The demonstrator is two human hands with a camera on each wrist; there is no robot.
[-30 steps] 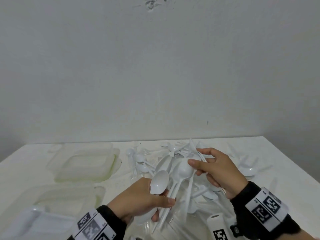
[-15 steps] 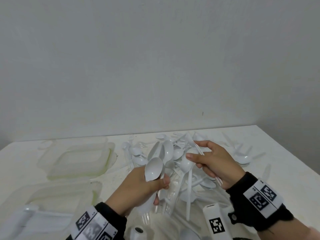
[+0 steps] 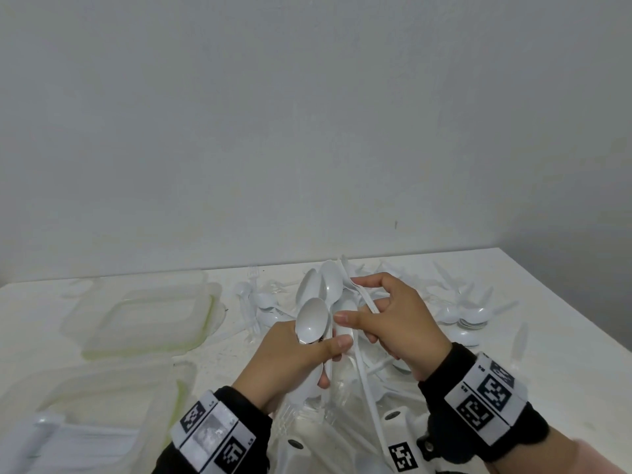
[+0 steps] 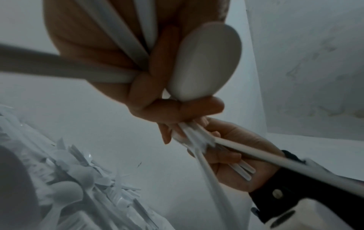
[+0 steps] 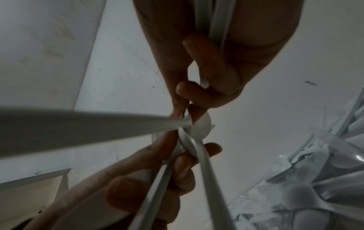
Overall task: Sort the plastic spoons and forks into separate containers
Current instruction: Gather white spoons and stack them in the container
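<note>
- The left hand (image 3: 294,357), lower centre of the head view, grips a bunch of white plastic spoons (image 3: 313,319) by the handles, bowls up; three bowls show, likely gathered to drop together.
- The right hand (image 3: 400,323), just right of it, pinches one spoon bowl and clasps thin white handles; whether those are forks I cannot tell.
- Behind them, a heap of white plastic cutlery (image 3: 468,313) covers the white desk (image 3: 564,354).
- Two clear plastic containers (image 3: 143,313) wait at left.

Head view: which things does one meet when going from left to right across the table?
far clear container → left hand with spoons → right hand → loose cutlery near the table's right edge
</note>
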